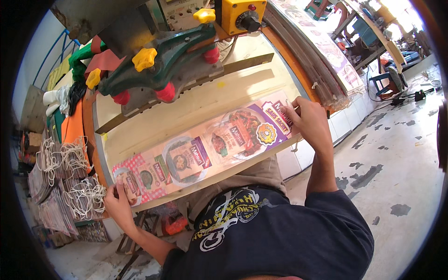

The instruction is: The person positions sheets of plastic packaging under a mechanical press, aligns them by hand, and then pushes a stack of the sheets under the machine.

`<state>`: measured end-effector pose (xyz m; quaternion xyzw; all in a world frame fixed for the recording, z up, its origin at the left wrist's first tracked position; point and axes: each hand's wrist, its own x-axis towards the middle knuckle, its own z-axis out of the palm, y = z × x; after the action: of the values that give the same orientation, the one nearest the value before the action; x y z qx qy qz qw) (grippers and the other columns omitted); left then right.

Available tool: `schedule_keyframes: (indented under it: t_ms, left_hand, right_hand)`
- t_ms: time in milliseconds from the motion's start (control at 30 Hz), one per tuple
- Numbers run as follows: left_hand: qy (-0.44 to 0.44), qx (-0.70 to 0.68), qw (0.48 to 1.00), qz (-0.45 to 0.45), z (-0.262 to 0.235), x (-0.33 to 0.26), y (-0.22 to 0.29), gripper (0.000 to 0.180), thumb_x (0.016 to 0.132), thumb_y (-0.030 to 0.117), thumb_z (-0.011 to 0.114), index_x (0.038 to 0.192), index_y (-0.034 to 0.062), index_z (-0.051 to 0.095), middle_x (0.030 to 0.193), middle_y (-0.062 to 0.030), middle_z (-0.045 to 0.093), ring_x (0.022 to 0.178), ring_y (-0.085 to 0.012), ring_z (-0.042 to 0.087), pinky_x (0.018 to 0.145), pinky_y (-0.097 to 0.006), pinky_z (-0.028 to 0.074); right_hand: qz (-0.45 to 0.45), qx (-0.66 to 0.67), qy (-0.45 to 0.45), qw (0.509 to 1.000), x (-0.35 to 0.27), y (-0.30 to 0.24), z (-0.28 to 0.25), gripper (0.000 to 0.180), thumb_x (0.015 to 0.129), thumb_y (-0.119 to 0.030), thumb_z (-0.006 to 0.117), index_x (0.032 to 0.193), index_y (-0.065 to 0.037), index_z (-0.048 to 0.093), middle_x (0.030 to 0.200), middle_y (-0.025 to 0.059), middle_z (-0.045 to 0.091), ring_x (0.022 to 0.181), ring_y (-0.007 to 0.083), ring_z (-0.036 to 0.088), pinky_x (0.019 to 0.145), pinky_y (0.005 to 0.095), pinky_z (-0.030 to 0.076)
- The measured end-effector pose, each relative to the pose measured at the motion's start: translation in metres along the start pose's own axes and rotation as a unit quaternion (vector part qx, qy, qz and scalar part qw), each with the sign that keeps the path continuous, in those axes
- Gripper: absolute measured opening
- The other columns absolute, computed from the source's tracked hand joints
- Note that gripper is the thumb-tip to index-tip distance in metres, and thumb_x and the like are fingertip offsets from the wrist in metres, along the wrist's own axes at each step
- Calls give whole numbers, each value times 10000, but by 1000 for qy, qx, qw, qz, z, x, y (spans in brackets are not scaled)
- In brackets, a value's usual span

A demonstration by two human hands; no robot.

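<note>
A long glossy printed strip (pixel 217 154) with food pictures lies slanted across the pale work surface (pixel 177 123) of a machine. My left hand (pixel 119 206) pinches its near left corner, thumb on top and the other fingers partly hidden beneath. At the strip's purple right end, my right hand (pixel 308 122) grips the edge with its thumb over the print. Beyond the strip stands a straight metal bar (pixel 247 64). Above that bar hangs a dark green press head (pixel 182 49) with yellow star knobs (pixel 144 59) and pinkish-red feet (pixel 165 92).
A yellow control box (pixel 242 16) with a black dial is mounted at the back. Stacked printed strips (pixel 322 44) lie along the right side. Bundles with white cords (pixel 84 198) hang at the left. Black cables (pixel 406 97) run over the worn floor at right.
</note>
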<state>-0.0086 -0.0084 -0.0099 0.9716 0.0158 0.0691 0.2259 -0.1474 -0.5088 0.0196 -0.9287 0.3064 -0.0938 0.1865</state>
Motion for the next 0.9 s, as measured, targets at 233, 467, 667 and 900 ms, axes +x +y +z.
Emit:
schedule_keyframes:
  t_ms: [233, 467, 667, 900]
  left_hand:
    - [-33, -115, 991, -57, 0, 5, -14, 415, 986, 338, 614, 843, -51, 632, 617, -23, 529, 550, -88, 465, 499, -294, 380]
    - [-63, -195, 977, -55, 6, 9, -25, 360, 1006, 336, 591, 895, -6, 589, 692, 4, 516, 563, -56, 440, 430, -255, 395]
    - [-56, -269, 959, -62, 15, 7, -47, 344, 1023, 347, 563, 851, 52, 515, 708, 26, 487, 544, -38, 459, 413, -226, 390]
    - [-79, -256, 963, -42, 9, 15, -51, 377, 1038, 335, 549, 808, 46, 474, 715, 22, 416, 638, -70, 384, 560, -241, 366]
  right_hand:
    - [30, 12, -35, 999, -1, -4, -7, 409, 881, -386, 693, 924, 20, 673, 795, 205, 691, 776, 371, 678, 703, 454, 500]
    - [26, 19, 77, 996, 5, 1, -17, 313, 900, -302, 697, 971, 3, 693, 777, 166, 710, 736, 318, 702, 685, 409, 523]
    - [17, 105, 274, 956, 13, 7, -49, 255, 933, -252, 676, 908, 1, 695, 705, 121, 683, 607, 193, 647, 607, 331, 496]
    - [33, -46, 352, 934, 31, 71, -97, 396, 934, -363, 648, 1102, -6, 660, 983, 163, 677, 956, 288, 613, 823, 414, 481]
